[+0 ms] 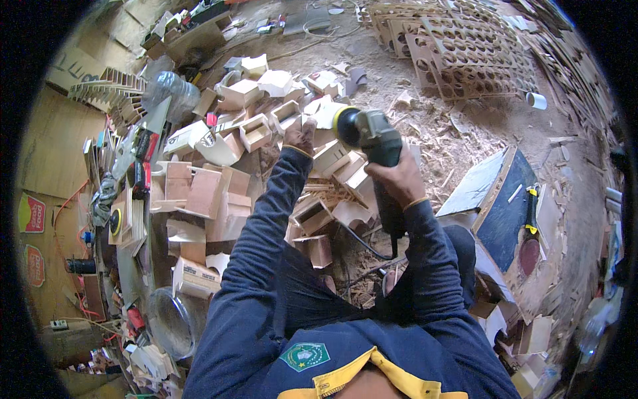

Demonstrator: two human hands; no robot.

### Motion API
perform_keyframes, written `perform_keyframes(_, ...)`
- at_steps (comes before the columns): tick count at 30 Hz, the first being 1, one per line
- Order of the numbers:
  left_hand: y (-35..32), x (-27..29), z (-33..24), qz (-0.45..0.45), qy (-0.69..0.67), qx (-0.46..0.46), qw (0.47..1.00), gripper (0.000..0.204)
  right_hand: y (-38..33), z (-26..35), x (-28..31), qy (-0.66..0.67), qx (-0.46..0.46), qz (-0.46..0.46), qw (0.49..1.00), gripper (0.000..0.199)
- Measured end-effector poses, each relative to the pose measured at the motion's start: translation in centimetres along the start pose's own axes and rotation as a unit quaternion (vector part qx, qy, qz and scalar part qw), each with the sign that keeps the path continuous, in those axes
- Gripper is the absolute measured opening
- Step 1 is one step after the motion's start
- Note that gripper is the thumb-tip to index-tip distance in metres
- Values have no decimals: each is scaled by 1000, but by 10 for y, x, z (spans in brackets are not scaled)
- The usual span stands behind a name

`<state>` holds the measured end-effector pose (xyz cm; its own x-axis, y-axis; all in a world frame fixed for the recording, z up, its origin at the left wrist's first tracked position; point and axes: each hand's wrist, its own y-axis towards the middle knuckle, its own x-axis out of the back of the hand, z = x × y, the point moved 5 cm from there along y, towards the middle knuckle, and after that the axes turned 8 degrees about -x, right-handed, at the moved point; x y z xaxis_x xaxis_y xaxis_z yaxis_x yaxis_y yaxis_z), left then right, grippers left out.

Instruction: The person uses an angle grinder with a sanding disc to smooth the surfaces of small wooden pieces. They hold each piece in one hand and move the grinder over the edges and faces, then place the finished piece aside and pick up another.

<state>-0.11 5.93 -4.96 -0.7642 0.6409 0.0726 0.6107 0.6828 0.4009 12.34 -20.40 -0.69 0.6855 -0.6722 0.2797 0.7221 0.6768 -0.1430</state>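
My right hand (397,178) grips the grey body of an angle grinder (375,136), its yellow-rimmed disc end (344,124) pointing left toward a pale wooden piece (325,112). My left hand (300,135) is closed on that small wooden piece beside the disc, among a heap of little wooden boxes (256,133). The grinder's black cord (365,245) hangs down between my forearms. Both arms wear dark blue sleeves.
Small plywood boxes and offcuts (206,193) pile up on the left and centre. Boards cut with round holes (465,53) lie at the back right. A dark panel (508,206), a clear plastic bottle (174,90) and sawdust-covered floor (432,126) surround me.
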Motion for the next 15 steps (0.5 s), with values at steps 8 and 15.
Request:
perform_keyframes(8,6,10,24,-79,6,50,996,45,-3,3,-3,40,-1,-7,999,74)
perform_keyframes(15,4,9,19,-84,-22,21,996,44,-6,5,3,-5,0,-89,996,63)
